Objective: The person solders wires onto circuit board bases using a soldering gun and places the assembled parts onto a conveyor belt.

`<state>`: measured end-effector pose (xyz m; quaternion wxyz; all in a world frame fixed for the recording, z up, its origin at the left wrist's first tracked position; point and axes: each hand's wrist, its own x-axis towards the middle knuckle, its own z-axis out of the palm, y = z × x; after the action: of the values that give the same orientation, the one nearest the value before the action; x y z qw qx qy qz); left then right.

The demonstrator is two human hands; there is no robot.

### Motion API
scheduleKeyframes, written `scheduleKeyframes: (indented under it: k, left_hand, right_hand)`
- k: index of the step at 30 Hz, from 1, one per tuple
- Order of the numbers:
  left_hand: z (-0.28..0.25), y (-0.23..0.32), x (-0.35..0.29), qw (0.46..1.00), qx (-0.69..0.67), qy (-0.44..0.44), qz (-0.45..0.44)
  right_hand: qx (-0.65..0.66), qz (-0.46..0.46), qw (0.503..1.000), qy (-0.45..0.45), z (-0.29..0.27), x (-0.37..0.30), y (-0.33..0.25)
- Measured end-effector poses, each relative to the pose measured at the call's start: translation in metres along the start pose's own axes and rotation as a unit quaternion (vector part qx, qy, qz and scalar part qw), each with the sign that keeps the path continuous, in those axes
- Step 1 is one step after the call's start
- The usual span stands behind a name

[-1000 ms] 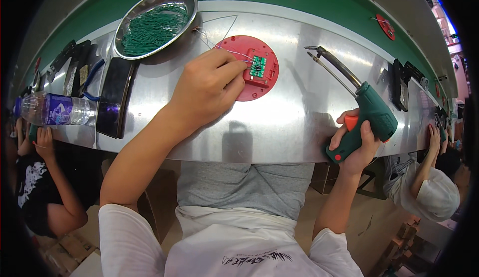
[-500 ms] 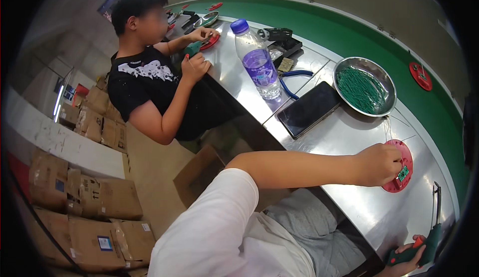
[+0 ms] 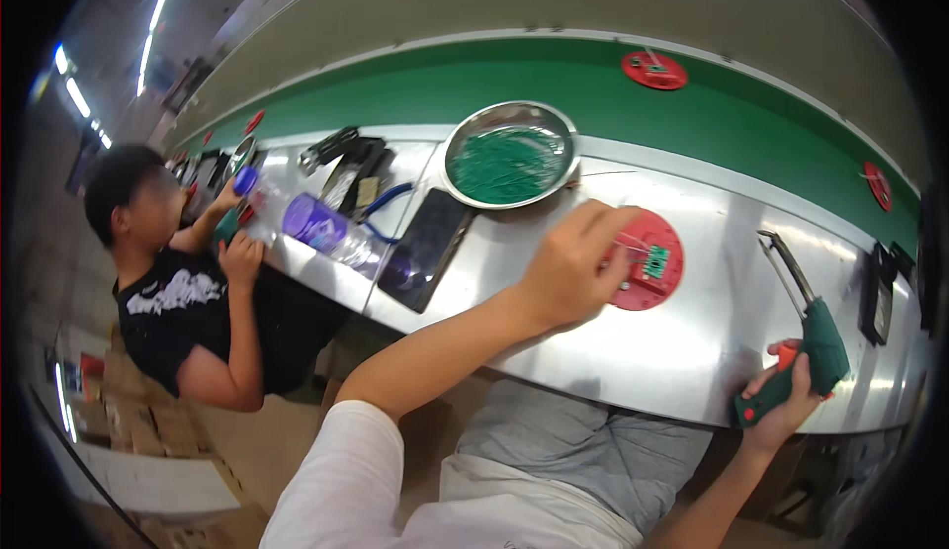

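Note:
My left hand (image 3: 578,267) is closed in a pinch at the left edge of a round red plastic disc (image 3: 667,287). A thin pale wire (image 3: 633,244) runs from its fingertips toward a small green circuit board (image 3: 655,261) on the disc. To the right, my right hand (image 3: 786,396) is wrapped round the handle of a dark green soldering gun (image 3: 822,337) with an orange trigger. The gun's metal tip points up and away, apart from the disc.
A steel bowl (image 3: 450,168) of green wires (image 3: 506,166) stands behind my left hand. Left of it lie a black phone (image 3: 427,251), blue-handled pliers (image 3: 388,211) and a purple-labelled bottle (image 3: 316,223). Another person (image 3: 188,292) works at the far left. More red discs (image 3: 654,71) lie along the green strip.
The view has swung to the right, bringing the soldering gun and my right hand fully into sight. My left hand stays at the red disc.

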<state>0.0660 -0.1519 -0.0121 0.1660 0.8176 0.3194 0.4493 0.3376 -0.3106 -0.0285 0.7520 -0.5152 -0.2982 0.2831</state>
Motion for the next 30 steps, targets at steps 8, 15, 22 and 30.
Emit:
scheduleKeyframes:
  k: [8,15,22,30]
  left_hand:
    - [-0.012,-0.008,0.022,0.994,0.043,-0.068,0.072]
    - [-0.027,0.001,0.044,0.947,0.078,-0.312,0.01]
    - [0.016,0.008,0.083,0.916,0.144,-0.369,0.057]
    - [0.138,-0.061,0.186,0.937,0.25,-0.164,0.18]
  right_hand:
    - [0.057,0.016,0.996,0.07,0.008,0.003,-0.004]
    - [0.103,0.001,0.992,0.067,0.001,0.004,-0.001]
    - [0.105,0.004,0.992,0.075,0.002,0.002,0.007]
    - [0.09,-0.006,0.993,0.074,0.001,0.003,0.016]
